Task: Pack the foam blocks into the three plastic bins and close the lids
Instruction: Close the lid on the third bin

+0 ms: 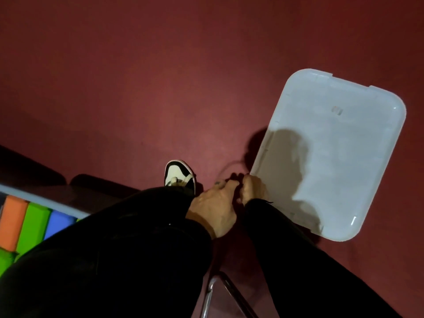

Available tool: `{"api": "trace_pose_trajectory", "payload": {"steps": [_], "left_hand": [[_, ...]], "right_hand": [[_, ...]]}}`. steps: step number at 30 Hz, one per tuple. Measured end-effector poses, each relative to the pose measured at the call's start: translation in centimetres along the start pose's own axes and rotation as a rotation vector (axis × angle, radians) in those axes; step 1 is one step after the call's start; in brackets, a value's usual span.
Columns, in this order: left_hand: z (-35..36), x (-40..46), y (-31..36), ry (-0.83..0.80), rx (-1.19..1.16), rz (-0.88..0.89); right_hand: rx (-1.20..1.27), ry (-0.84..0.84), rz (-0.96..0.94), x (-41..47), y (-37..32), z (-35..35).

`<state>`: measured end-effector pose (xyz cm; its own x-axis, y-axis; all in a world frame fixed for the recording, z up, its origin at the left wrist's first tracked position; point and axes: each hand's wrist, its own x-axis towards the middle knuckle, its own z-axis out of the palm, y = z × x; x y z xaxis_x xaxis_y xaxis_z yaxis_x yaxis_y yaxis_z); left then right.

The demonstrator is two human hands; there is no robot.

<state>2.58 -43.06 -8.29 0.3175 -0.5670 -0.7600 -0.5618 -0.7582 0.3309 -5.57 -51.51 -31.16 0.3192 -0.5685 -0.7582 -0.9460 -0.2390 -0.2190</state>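
Chair frame: a bent chrome tube (215, 292) shows at the bottom edge, nearest the camera, between the two black sleeves.
Bin: a translucent plastic bin (46, 203) sits at the lower left, only its rim and one corner in view, partly behind the left sleeve.
Foam blocks: orange (12, 222), green (32, 228) and blue (58, 223) blocks stand side by side inside that bin, their long axes running roughly away from the rim.
Left hand: the left hand (213, 210) reaches forward and down, back of the hand up, fingers curled toward the lid's near corner; what its grip closes on is hidden (the fingertips fall in shadow).
Right hand: the right hand (252, 188) lies just beside the left one, its fingers curled round the near corner of the lid.
Lid: the frosted white lid (332, 157) lies flat on the floor, long axis running from lower right to upper left away from the person; it stretches beyond and to the right of both hands.
Shoe: a black-and-white sneaker (179, 175) stands just left of the hands, toe pointing away.
Floor: dark red floor (137, 88) fills the far part of the view.
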Motion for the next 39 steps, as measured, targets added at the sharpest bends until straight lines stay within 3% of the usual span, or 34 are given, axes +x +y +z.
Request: {"api": "trace_pose_trajectory", "payload": {"steps": [11, 16, 22, 27, 39], "left_hand": [[-1.9, 0.8, 1.3, 0.072, -0.127, 0.011], [-3.3, -1.4, 2.2, 0.156, -0.174, 0.008], [-6.2, -6.9, 3.2, 0.332, -0.063, 0.037], [-9.0, -12.6, 2.0, 0.498, -0.103, 0.04], [-11.9, -27.8, -7.3, 0.856, -0.205, -0.105]], "right_hand": [[0.576, 0.199, 0.209, -6.0, -1.8, -4.5], [0.813, 0.385, 0.156, -10.4, -4.0, -10.1], [1.156, 0.529, -0.104, -18.4, -7.6, -16.2], [1.471, 0.357, -0.377, -26.1, -8.8, -20.6], [1.307, -0.244, -0.901, -44.9, -19.3, -24.5]]}}
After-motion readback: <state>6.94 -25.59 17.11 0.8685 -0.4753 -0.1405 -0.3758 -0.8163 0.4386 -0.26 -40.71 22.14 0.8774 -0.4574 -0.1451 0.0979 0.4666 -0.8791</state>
